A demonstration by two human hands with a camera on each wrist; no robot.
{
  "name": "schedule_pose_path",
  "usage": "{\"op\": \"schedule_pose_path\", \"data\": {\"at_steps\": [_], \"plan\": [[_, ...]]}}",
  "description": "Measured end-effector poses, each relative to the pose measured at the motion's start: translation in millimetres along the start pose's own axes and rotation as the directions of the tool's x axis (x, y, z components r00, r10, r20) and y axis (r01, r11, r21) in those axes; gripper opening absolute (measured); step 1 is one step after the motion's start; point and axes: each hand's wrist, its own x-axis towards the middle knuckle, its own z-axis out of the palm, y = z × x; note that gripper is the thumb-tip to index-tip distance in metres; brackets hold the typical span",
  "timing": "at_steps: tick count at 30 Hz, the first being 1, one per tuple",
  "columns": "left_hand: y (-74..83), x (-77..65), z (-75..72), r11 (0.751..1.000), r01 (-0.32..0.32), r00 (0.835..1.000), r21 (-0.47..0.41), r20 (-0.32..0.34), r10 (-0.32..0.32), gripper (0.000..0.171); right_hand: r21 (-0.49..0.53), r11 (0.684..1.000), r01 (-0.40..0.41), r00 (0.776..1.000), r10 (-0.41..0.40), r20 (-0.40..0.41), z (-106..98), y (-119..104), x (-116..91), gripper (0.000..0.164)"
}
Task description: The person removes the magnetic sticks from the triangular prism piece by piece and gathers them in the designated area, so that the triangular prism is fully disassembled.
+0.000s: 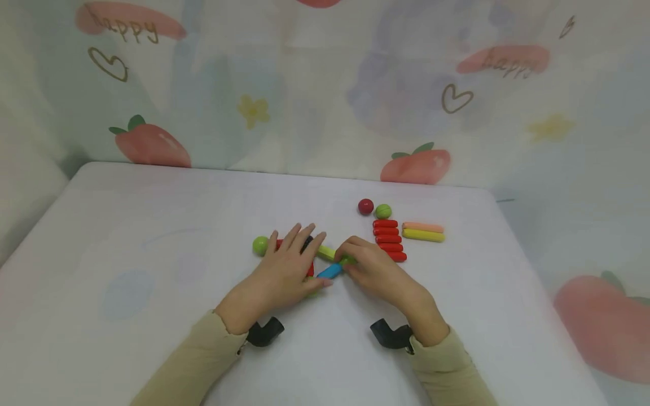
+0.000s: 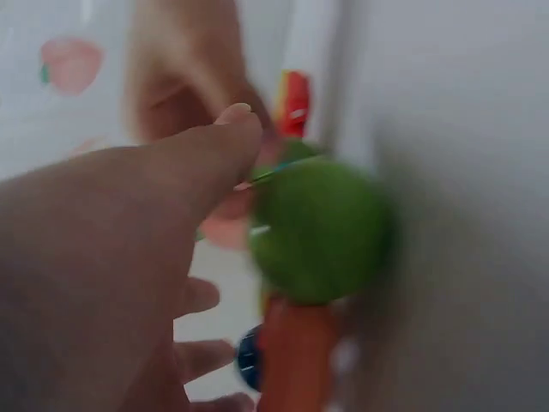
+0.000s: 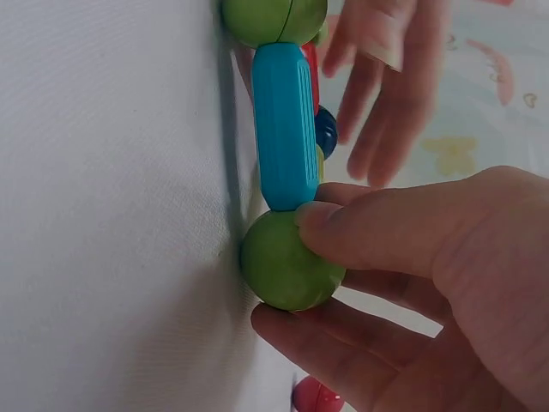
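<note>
My right hand (image 1: 376, 270) pinches a green ball (image 3: 292, 262) between thumb and fingers. A blue rod (image 3: 286, 124) joins that ball to another green ball (image 2: 317, 232), where my left thumb lies close. Fingers spread, my left hand (image 1: 281, 273) reaches over the joined pieces; the frames do not settle which it touches. Beneath and around it show a red rod (image 2: 296, 360), a dark blue ball (image 3: 325, 131) and a yellow-green rod (image 1: 326, 252). A further green ball (image 1: 260, 245) sits by the left fingers. The left hand hides part of the shape.
Right of the hands, several red rods (image 1: 389, 239) lie in a row beside a pink rod (image 1: 423, 227) and a yellow rod (image 1: 424, 235). Behind them sit a red ball (image 1: 365, 206) and a loose green ball (image 1: 383, 211). A patterned cloth (image 1: 315, 113) hangs behind the white table (image 1: 167, 225).
</note>
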Motion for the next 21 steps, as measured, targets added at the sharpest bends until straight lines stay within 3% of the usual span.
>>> {"op": "schedule_pose_path", "data": {"at_steps": [7, 21], "plan": [[5.1, -4.7, 26.3, 0.991, 0.032, 0.999, 0.128, -0.013, -0.030, 0.084, -0.024, 0.999, -0.025, 1.000, 0.025, 0.012, 3, -2, 1, 0.022], [4.9, -5.7, 26.1, 0.990, 0.029, 0.999, 0.135, 0.009, -0.031, 0.081, -0.043, 0.998, -0.055, 0.998, 0.055, 0.000, 8, -6, 5, 0.023]]}}
